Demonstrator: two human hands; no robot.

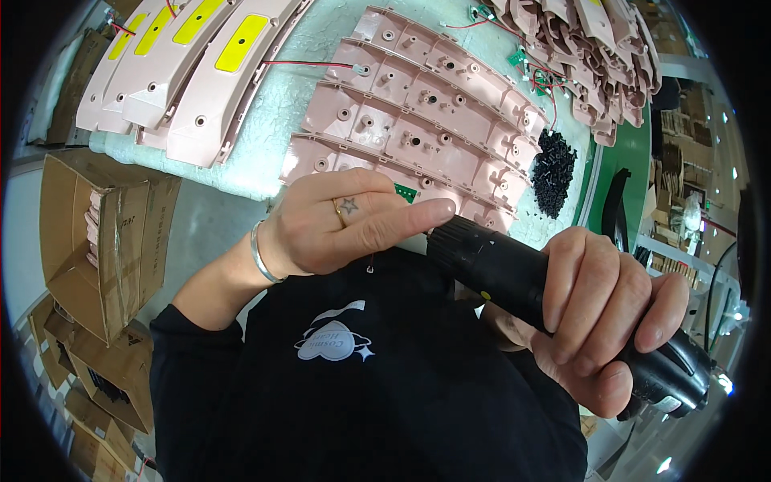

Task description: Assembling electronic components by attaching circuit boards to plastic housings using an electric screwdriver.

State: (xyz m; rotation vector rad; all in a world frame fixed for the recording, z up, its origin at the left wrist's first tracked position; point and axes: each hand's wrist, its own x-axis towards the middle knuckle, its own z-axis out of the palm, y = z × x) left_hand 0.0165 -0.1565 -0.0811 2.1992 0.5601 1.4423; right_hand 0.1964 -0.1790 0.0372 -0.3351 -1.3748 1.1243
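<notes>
Electric screwdriver (491,267), right hand (598,309), showing ribbed plastic; beyond the left hand (341,225), plastic shells (401,96) are looking smooth!

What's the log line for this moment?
right hand: gripping black power tool | left hand: by tool's nose | ahead: pink shells, green board, black pieces

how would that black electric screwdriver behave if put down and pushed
The black electric screwdriver is probably stiff, given its hard-looking casing. It is likely fairly heavy, as its thick body fills the right hand. Its round barrel suggests it could roll when nudged.
</notes>
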